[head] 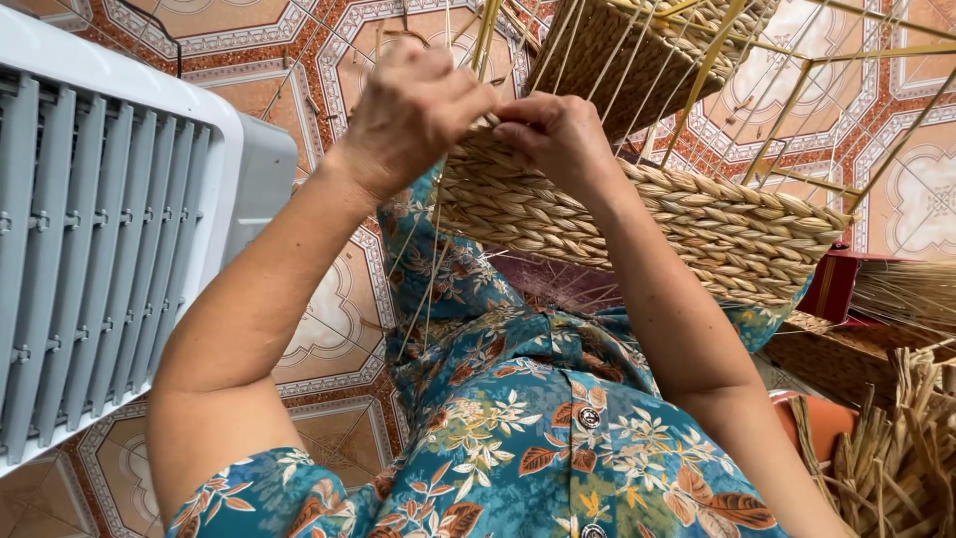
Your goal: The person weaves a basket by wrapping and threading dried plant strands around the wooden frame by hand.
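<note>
Nearest to me is the floral shirt (518,438), with both bare arms reaching up and away over the lap. To my left stands a white fan with grey slats (100,249) on the patterned tiled floor (339,319); to my right lies a heap of dried straw (896,438) beside a red box (832,284). Past the arms, the half-woven basket (697,224) rests tilted over the knees, its braided wall finished low down and its bare yellow frame wires (777,130) standing free above. My worry is the weave slackening: if the grip on the strand loosens, the top row could spring loose, and the thin uprights could bend or poke a finger if pulled sideways. The basket also sits unsupported on the lap, so a hard tug might tip it toward the straw. The left hand (408,110) is curled nearly closed at the rim, fingers pinching among the uprights; what exactly it pinches I cannot tell. The right hand (558,130) is closed narrow too, fingertips pressed onto the top braided row, touching the left.
</note>
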